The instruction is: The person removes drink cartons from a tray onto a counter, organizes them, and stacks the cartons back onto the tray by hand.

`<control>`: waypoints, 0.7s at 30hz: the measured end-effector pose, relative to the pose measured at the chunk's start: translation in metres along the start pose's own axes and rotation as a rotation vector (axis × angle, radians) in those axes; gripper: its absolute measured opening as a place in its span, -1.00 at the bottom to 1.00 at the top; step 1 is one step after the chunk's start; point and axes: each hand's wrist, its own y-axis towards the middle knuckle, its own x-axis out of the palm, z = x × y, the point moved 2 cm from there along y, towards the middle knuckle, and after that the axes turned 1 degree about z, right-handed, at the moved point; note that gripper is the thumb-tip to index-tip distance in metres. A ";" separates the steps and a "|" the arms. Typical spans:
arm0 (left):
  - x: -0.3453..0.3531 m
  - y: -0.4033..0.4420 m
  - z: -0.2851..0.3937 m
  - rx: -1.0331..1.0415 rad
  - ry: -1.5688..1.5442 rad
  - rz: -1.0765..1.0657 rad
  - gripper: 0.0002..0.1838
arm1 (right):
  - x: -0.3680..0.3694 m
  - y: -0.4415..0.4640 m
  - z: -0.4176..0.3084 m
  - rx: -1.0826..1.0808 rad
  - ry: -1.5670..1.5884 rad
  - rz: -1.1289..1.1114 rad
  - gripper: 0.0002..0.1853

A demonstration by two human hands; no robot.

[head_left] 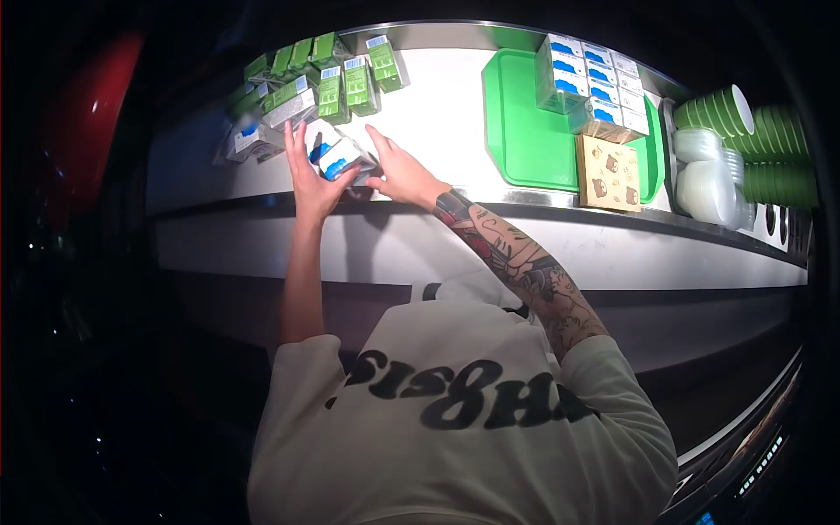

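My left hand (317,182) is closed round small white-and-blue boxes (339,158) near the counter's front edge. From the right, my right hand (401,171) reaches to the same boxes, its thumb at their side and its fingers apart from the thumb. Just behind them stand several green-and-white boxes (331,94) in loose rows. Another white-and-blue box (252,138) lies left of my left hand. Whether the right fingertips press on a box is hard to see.
A green tray (529,131) on the right bears stacked white-and-blue boxes (604,86) and a patterned brown box (610,173). Beyond it are stacked green cups (713,114) and clear plastic containers (707,188). A raised metal edge (437,33) runs along the back.
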 end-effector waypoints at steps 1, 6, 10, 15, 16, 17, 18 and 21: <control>0.009 -0.011 -0.005 -0.071 -0.095 0.011 0.29 | 0.005 0.002 0.006 -0.022 0.019 -0.002 -0.08; 0.038 -0.049 -0.025 -0.538 -0.602 -0.160 0.12 | 0.015 0.007 0.018 -0.065 0.081 0.046 -0.12; 0.043 -0.040 -0.029 -0.557 -0.612 -0.142 0.01 | 0.012 0.007 0.015 -0.029 0.113 0.131 -0.28; 0.055 -0.002 0.042 -0.415 -0.578 -0.276 0.02 | -0.057 -0.038 0.003 -0.076 0.150 0.392 -0.25; 0.065 0.007 0.062 -0.408 -0.673 -0.322 0.05 | -0.073 -0.054 0.004 -0.059 0.154 0.428 -0.25; 0.085 0.008 0.065 -0.422 -0.687 -0.375 0.07 | -0.092 -0.068 0.007 -0.033 0.164 0.486 -0.24; 0.106 0.011 0.079 -0.384 -0.703 -0.408 0.11 | -0.108 -0.083 0.014 0.002 0.152 0.544 -0.24; 0.168 0.015 0.135 -0.361 -0.754 -0.534 0.13 | -0.132 -0.124 0.057 0.161 0.128 0.728 -0.23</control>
